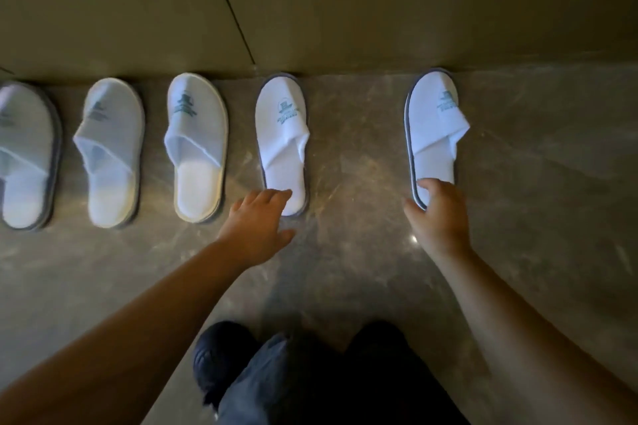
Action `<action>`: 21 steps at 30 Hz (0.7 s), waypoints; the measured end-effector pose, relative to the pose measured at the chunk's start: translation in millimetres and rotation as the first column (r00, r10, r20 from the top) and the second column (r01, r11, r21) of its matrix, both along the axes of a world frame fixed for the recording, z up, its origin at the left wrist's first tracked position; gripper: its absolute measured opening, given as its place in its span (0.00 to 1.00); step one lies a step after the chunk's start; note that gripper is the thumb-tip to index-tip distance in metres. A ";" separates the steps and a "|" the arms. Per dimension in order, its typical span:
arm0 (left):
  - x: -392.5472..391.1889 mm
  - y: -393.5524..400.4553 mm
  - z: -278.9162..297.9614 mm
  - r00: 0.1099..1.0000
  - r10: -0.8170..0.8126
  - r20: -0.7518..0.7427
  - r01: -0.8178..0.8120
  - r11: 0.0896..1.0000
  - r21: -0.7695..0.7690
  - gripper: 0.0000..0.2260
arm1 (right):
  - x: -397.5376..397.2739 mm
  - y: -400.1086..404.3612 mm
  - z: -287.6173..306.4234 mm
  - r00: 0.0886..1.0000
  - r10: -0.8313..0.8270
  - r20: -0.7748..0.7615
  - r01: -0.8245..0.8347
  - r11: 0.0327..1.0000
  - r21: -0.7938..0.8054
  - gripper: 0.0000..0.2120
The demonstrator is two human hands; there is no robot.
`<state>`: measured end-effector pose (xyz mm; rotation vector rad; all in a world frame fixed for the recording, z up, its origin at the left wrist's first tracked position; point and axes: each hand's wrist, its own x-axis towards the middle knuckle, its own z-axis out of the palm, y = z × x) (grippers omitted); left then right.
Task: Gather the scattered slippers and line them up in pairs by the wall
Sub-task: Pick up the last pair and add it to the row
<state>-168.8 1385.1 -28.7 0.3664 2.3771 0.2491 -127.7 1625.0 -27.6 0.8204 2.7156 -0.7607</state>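
Several white slippers with a teal logo stand toes-to-wall in a row on the marble floor. From the left: one slipper cut by the frame edge, a second slipper, a third slipper, a fourth slipper, then a wide gap and a fifth slipper. My left hand has its fingers spread, fingertips touching the heel of the fourth slipper. My right hand grips the heel of the fifth slipper, thumb on its insole and fingers around the edge.
The beige wall runs along the top, with a dark seam slanting down it. My dark shoe and grey trouser legs fill the bottom middle. Bare marble floor lies between the fourth and fifth slippers.
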 end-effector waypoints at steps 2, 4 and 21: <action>7.0 -13.7 69.5 0.998 0.043 0.056 -0.045 0.998 0.037 0.27 | 3.9 -21.3 67.2 0.999 0.048 -0.005 -0.048 0.994 -0.096 0.15; 12.4 -32.7 146.1 0.990 0.108 0.090 -0.115 0.990 0.081 0.25 | 4.0 -41.0 141.0 0.996 0.091 0.006 -0.088 0.974 -0.208 0.13; 172.4 -165.0 582.4 0.579 0.814 -0.043 -0.774 0.566 0.286 0.17 | 56.0 -201.8 553.9 0.753 0.646 -0.121 -0.605 0.608 -0.514 0.07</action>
